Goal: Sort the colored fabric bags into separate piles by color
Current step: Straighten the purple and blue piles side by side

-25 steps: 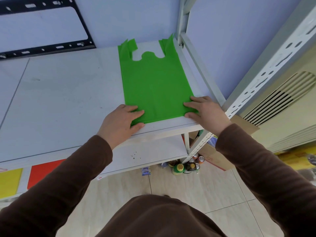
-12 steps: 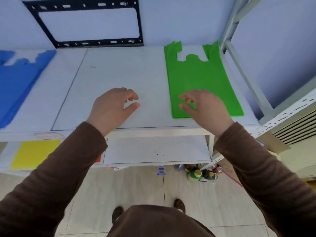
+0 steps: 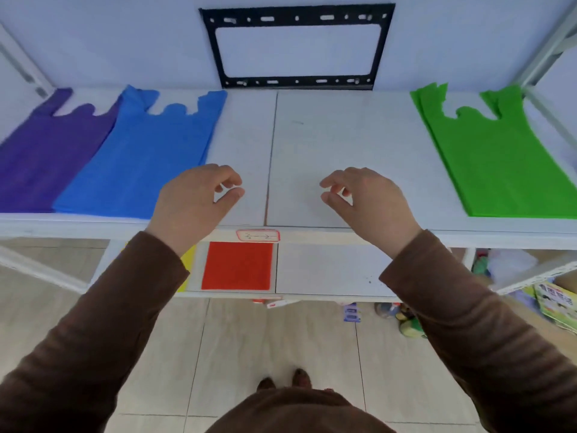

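Small red-outlined label (image 3: 258,236) on the front lip of the white top shelf board (image 3: 343,145), w/ handwriting too blurred to read; printed box (image 3: 557,300) down far right on the floor, text not legible. Top shelf: flat green fabric vest-style bag (image 3: 487,157) lies at the right end, its near edge close to the shelf front, handles toward the wall. Flat blue fabric bag (image 3: 140,157) sits left of centre, overlapping a flat purple fabric bag (image 3: 40,157) at far left. Wide bare stretch of board btwn blue and green, a seam down the middle. Left hand (image 3: 193,204) hovers over that gap just right of the blue bag's near corner, fingers loosely curled, thumb and fingertips close, holding nothing. Right hand (image 3: 365,201) hovers likewise, loosely curled, empty, well apart from the green bag. Lower shelf: flat red fabric piece (image 3: 237,265), yellow fabric piece (image 3: 187,264) beside it, mostly hidden by the brown sleeve (image 3: 103,323). Black metal wall bracket (image 3: 296,46) on the wall behind.
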{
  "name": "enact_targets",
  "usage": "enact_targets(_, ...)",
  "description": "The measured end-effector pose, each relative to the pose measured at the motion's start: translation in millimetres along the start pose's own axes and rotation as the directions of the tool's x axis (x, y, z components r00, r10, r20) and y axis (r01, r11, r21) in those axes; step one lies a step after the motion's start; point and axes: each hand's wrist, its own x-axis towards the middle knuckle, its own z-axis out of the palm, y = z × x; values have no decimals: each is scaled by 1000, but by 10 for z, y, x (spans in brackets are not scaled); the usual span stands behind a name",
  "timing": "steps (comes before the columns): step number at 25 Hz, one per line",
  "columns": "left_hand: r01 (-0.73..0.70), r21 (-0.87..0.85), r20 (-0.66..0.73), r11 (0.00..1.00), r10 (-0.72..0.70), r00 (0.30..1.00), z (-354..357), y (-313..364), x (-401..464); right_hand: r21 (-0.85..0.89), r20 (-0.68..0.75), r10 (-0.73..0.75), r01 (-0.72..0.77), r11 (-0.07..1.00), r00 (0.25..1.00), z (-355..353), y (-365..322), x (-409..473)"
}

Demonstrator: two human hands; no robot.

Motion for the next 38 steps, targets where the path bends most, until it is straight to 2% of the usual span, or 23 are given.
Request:
enact_targets(5,29,59,15,998,-30,999,-189,-753,-150,36,17,-101,101,994,995,367,-715,387)
enact_targets(10,76,70,15,995,-77,997,-522,-1774,-204,51,46,-115,113,992,992,790,-1374,720)
enact_targets(13,80,61,1,995,-80,997,-685,-2456,-180,19,56,-51,50,999,997,1092,-1719,900)
enact_targets(18,128,123,146,984,-145,979,-741,-3442,-74,30,156,211,-218,975,965,1665,-2183,1019)
enact_targets(21,107,77,210,991,-121,970,-699,-3636,-54,-20,186,366,-369,929,912,1854,-2370,1053)
enact_targets(23,73,23,216,997,-76,974,-668,-3644,-24,-28,157,425,-426,904,891,1936,-2439,1088)
enact_targets(27,-19,-59,254,998,34,967,-635,-3572,-49,26,116,462,-467,884,879,2021,-2493,1171)
enact_targets(31,-35,-62,248,997,49,968,-678,-3583,44,-32,122,491,-491,870,862,2024,-2462,1240)
enact_targets(33,-3,-55,233,998,16,972,-672,-3647,253,-43,129,506,-505,862,853,2001,-2426,1353)
enact_targets(38,223,-91,383,971,-173,907,-451,-3646,1066,116,281,599,-646,754,750,1951,-2118,2088)
